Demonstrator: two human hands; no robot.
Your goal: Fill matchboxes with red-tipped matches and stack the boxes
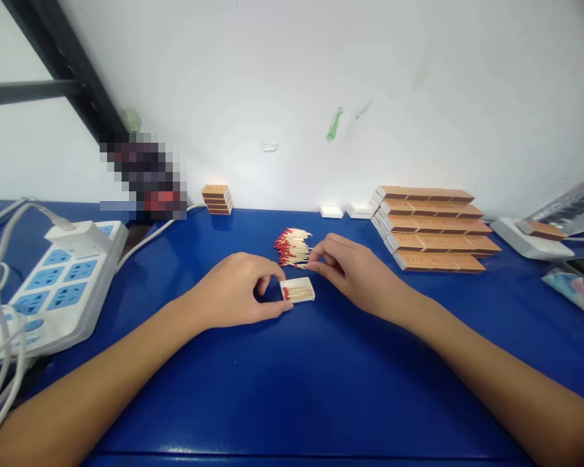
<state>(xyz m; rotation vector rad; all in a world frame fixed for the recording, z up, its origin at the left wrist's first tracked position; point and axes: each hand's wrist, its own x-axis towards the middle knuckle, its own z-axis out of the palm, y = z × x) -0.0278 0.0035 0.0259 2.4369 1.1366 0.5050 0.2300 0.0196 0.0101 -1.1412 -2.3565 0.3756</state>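
Small work area; can't tell if it's in a home or a workshop. You're at a blue worktop [292, 389] up against a marked white wall [292, 78], corded power strip [80, 311] on your left, dark frame [71, 65] beyond it, matchboxes [433, 227] stacked in rows on your right, loose pile of matches [294, 246] in front of you.

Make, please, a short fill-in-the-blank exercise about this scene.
1. The bare left hand touches the small white rectangular tray with fingers and ____.
2. Near the bare right hand, piled wooden matches have ____ heads.
3. The white plastic blue-socketed power strip lies on the picture's ____ side.

Missing words: thumb; red; left.
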